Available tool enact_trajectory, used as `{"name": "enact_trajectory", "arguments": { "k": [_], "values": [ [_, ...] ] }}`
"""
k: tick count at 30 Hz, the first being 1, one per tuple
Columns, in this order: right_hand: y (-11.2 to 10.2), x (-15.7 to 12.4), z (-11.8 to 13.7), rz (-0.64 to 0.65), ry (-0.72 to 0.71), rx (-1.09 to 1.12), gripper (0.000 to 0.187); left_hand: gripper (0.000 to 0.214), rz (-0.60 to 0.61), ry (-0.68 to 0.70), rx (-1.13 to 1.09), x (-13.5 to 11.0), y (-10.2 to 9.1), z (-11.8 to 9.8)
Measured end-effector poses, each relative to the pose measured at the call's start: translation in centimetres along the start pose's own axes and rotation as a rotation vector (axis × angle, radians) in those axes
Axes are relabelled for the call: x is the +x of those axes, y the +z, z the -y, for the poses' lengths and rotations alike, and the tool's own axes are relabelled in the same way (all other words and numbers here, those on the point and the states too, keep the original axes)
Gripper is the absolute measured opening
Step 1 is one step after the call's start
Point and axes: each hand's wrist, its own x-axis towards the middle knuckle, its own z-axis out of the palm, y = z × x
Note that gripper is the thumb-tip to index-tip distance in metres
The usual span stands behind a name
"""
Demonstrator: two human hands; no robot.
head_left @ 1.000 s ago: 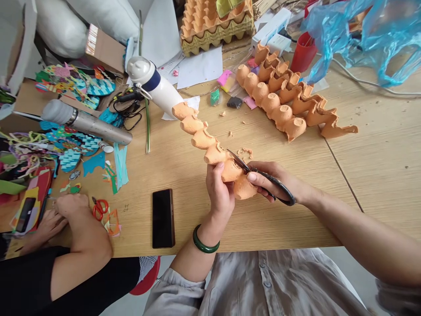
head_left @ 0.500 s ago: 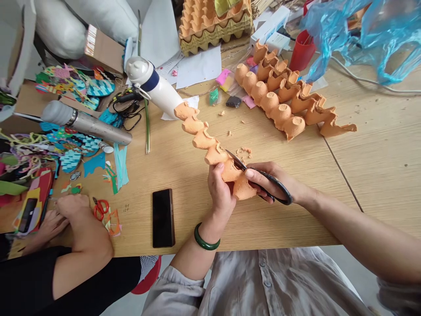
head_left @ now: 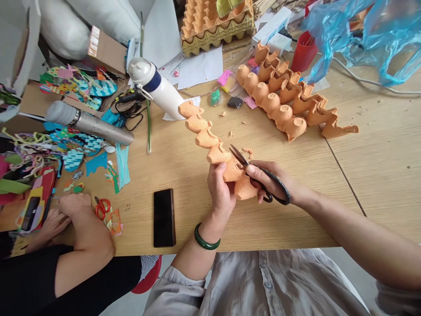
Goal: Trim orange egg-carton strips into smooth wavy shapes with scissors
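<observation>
My left hand [head_left: 219, 191] grips the near end of a long orange strip of egg-carton cups [head_left: 210, 142], held above the wooden table [head_left: 184, 166]; a green bangle sits on that wrist. My right hand [head_left: 274, 184] is closed round the black handles of a pair of scissors [head_left: 259, 175]. The blades are parted and set against the strip's right edge, beside the nearest cups. Small orange scraps [head_left: 247, 152] lie on the table just beyond the blades.
A larger cut egg-carton piece [head_left: 283, 105] lies at back right, stacked egg trays [head_left: 213, 22] behind it. A black phone [head_left: 164, 217] lies near the front edge. Another person's arms [head_left: 79, 228] rest at left beside red scissors [head_left: 101, 206], coloured paper cut-outs, a silver flask [head_left: 88, 123] and a white bottle [head_left: 154, 85].
The scissor blades have opened and shifted slightly up along the strip's edge. The strip tilted a little. The other person's arms barely moved.
</observation>
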Motion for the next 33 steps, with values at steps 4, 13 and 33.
{"name": "enact_trajectory", "arguments": {
  "k": [4,13,33],
  "values": [
    [-0.8,0.2,0.4,0.022,0.035,-0.040,0.066,0.028,-0.014,0.141,0.025,0.2,-0.1,-0.3],
    [-1.9,-1.2,1.7,0.079,0.116,-0.183,0.056,0.038,-0.060,0.416,0.231,0.4,-0.8,0.3],
    [-0.2,-1.7,1.9,0.035,0.049,-0.254,0.062,0.035,-0.113,0.732,0.520,-0.2,-1.1,1.1]
  ]
}}
